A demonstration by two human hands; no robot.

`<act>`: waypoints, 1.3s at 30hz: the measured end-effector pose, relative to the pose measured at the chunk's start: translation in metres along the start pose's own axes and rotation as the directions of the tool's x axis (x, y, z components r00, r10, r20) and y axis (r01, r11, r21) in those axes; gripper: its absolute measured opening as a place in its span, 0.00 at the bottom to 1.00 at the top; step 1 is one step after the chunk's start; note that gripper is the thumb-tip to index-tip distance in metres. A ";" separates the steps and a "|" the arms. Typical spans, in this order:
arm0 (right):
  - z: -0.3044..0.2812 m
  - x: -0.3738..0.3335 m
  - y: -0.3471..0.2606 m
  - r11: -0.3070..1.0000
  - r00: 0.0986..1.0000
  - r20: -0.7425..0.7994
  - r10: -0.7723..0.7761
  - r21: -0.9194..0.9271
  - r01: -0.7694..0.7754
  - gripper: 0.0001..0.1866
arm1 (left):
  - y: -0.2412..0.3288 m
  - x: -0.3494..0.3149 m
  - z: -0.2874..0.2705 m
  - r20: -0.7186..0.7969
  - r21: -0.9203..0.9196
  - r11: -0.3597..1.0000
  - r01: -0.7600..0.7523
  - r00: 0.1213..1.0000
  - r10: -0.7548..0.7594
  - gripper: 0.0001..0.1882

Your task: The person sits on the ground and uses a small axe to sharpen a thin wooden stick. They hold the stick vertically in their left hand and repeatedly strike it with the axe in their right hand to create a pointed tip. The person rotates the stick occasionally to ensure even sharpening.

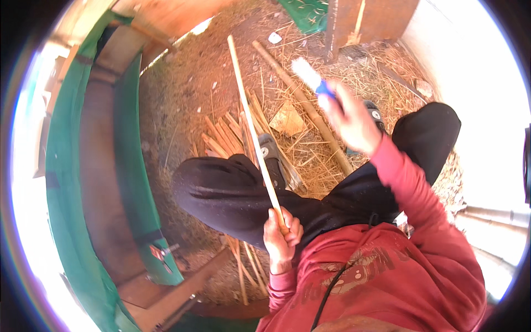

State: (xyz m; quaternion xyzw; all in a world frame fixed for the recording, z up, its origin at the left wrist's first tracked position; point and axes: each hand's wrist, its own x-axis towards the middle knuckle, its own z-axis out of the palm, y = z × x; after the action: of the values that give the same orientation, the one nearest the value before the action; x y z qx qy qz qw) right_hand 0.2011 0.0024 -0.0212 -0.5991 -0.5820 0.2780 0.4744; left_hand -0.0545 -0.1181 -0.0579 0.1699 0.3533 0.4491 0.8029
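"Two bare hands are seen in the head view. Left one first: what is gripped?"

"A long, thin, pale wooden stick (248, 113) is gripped near its lower end by the closed left hand (283, 233), in front of the lap. The stick is slanted up and leftward, its far end held out over the ground."

"And the right?"

"A tool with a blue handle and a whitish, elongated head (306, 73) is gripped in the closed right hand (353, 123), raised over the straw-strewn ground. Both are blurred; the tool's exact kind cannot be told. It is held well apart from the stick."

"Surroundings, quickly?"

"A pile of split, light-brown wooden sticks (224, 137) is laid beyond the left knee. A long, round, tan bamboo pole (301, 95) is laid slantwise between the feet, with a flat, yellowish wooden piece (288, 118) just beside it on the left."

"Edges?"

"A brown upright board (368, 25) is seen at the upper right. Along the left, a long brown panel (99, 166) is bordered by green sheeting (66, 149)."

"Clothing?"

"Black trousers (215, 180) and a red hooded top (398, 276) are worn; a dark shoe (270, 149) is partly hidden behind the stick."
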 end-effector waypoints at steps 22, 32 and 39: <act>0.003 -0.022 -0.021 0.782 0.732 0.603 -0.318 -0.269 0.562 0.21 | -0.016 0.018 0.054 -0.090 0.507 0.823 -0.255 0.934 0.345 0.12; 0.007 -0.027 0.002 0.798 0.772 0.504 -0.386 -0.237 0.554 0.23 | -0.016 0.023 0.061 0.007 0.060 0.993 -0.099 0.995 0.099 0.17; 0.006 0.020 0.033 0.772 0.883 0.386 -0.266 -0.463 0.435 0.26 | -0.016 0.023 0.064 -0.105 0.005 0.994 -0.106 0.989 0.106 0.17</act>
State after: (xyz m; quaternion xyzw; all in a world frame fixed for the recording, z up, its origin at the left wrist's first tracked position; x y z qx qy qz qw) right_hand 0.2130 0.0273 -0.0490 -0.5379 -0.8031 0.0964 0.2376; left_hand 0.0092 -0.1051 -0.0326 0.1645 0.3854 0.4995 0.7583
